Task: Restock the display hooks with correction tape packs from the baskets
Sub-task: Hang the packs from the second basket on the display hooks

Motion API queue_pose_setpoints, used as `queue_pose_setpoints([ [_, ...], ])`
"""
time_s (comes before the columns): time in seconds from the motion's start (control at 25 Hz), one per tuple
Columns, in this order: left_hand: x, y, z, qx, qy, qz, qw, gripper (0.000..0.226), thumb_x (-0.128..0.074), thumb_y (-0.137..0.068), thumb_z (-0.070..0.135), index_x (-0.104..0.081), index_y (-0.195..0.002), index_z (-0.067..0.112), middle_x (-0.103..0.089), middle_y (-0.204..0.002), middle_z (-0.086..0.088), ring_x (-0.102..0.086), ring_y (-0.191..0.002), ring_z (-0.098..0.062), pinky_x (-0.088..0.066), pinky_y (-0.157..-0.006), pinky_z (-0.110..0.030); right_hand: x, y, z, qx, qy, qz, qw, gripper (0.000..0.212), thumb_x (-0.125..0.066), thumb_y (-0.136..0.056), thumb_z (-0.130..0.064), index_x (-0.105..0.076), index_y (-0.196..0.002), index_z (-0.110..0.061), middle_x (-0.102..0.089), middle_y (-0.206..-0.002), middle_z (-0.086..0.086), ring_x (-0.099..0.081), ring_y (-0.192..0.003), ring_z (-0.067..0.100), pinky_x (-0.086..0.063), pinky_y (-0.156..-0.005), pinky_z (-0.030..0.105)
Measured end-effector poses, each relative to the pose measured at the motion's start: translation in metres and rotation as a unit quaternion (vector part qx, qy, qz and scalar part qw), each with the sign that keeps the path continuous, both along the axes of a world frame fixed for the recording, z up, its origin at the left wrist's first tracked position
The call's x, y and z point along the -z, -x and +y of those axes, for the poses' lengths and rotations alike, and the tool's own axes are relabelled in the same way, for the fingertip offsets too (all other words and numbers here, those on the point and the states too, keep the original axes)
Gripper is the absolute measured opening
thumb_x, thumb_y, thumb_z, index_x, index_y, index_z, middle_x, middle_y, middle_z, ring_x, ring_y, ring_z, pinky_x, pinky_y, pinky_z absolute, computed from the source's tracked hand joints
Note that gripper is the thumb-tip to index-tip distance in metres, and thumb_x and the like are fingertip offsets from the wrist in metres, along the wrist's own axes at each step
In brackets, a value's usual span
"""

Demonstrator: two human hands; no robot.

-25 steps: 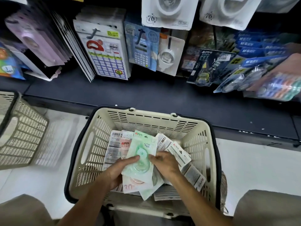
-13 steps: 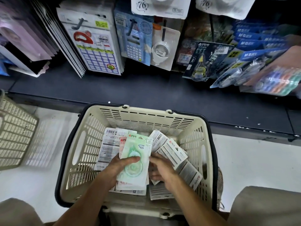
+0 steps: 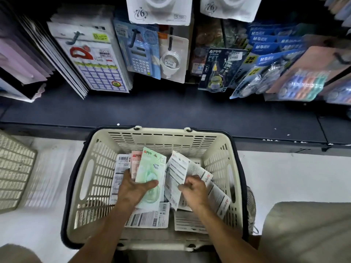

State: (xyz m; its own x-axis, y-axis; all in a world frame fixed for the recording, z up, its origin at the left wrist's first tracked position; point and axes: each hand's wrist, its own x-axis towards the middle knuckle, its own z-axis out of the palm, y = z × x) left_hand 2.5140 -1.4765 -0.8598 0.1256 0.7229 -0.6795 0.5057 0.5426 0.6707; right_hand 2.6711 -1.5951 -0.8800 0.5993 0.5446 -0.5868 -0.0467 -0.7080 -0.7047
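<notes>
On pale shop floor (image 3: pixel 284 179), below dark shelf ledge (image 3: pixel 171 111): cream basket (image 3: pixel 216 154) with correction tape packs.

Inside basket: left hand (image 3: pixel 133 190), grip clamped on green correction tape pack (image 3: pixel 152 168), thumb across its face, pink pack (image 3: pixel 135 158) fanned just behind it. Right hand (image 3: pixel 195 190), grip pinching white pack (image 3: pixel 176 171) shown back side out, barcode text facing up. More packs (image 3: pixel 148 219) loose on basket bottom, mostly face down. Second cream basket (image 3: pixel 15 171) to the left, on the floor, partly out of view, contents not visible. Above ledge: display hooks carrying hanging stock — calculators (image 3: pixel 140 54), blue M&G packs (image 3: pixel 266 46), dark PET pack (image 3: pixel 218 69). Lighting dim at shelf level, brighter on floor. Knees in beige fabric (image 3: pixel 303 230) at lower corners.
</notes>
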Motion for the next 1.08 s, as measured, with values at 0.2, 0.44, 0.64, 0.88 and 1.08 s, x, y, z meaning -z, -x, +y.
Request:
queue_pose_setpoints([
  [0.2,-0.029,0.006,0.004,0.068,-0.002,-0.079,0.995,0.071,-0.098,-0.051,0.028,-0.062,-0.111,0.028,-0.08,-0.098,0.003,-0.076,-0.083,-0.016,-0.058,-0.069,-0.029,-0.081,0.007,0.027,-0.18,-0.183,0.111,0.96,0.018,-0.077,-0.087,-0.009,-0.078,-0.089,-0.027,-0.062,-0.123,-0.017,-0.061,-0.113,0.003,-0.049,-0.09,0.012],
  [0.44,-0.116,-0.02,0.01,0.08,-0.062,-0.207,0.973,0.053,-0.088,-0.07,0.025,-0.065,-0.117,0.023,-0.081,-0.093,0.005,-0.077,-0.084,-0.013,-0.06,-0.064,-0.023,-0.191,-0.027,0.026,-0.119,-0.308,-0.008,0.944,0.067,-0.076,-0.084,-0.001,-0.054,-0.132,-0.043,-0.058,-0.134,-0.016,-0.056,-0.111,0.009,-0.05,-0.093,0.022],
  [0.64,-0.229,-0.071,0.014,0.061,-0.157,-0.293,0.941,0.063,-0.092,-0.052,0.037,-0.067,-0.11,0.03,-0.08,-0.094,0.014,-0.076,-0.088,-0.008,-0.062,-0.079,-0.029,-0.278,-0.058,0.031,-0.005,-0.171,-0.071,0.983,0.061,-0.069,-0.075,-0.071,-0.062,-0.12,-0.031,-0.068,-0.106,-0.012,-0.065,-0.094,0.011,-0.05,-0.082,0.032],
  [0.88,-0.354,-0.083,0.039,0.129,-0.166,-0.361,0.908,0.089,-0.102,-0.034,0.029,-0.063,-0.114,0.029,-0.081,-0.095,0.001,-0.079,-0.083,-0.022,-0.063,-0.063,-0.034,-0.388,-0.124,0.018,0.05,-0.272,-0.017,0.961,0.033,-0.075,-0.086,-0.034,-0.071,-0.068,-0.006,-0.071,-0.068,0.014,-0.061,-0.056,0.024,-0.046,-0.054,0.028],
  [1.08,-0.38,-0.079,0.053,0.125,-0.18,-0.403,0.889,0.09,-0.096,-0.036,0.031,-0.065,-0.121,0.022,-0.08,-0.105,-0.008,-0.078,-0.089,-0.031,-0.064,-0.065,-0.038,-0.426,-0.17,0.017,0.15,-0.376,-0.097,0.909,0.024,-0.058,-0.096,-0.011,-0.068,-0.075,-0.014,-0.077,-0.078,0.005,-0.073,-0.068,0.025,-0.06,-0.064,0.042],
])
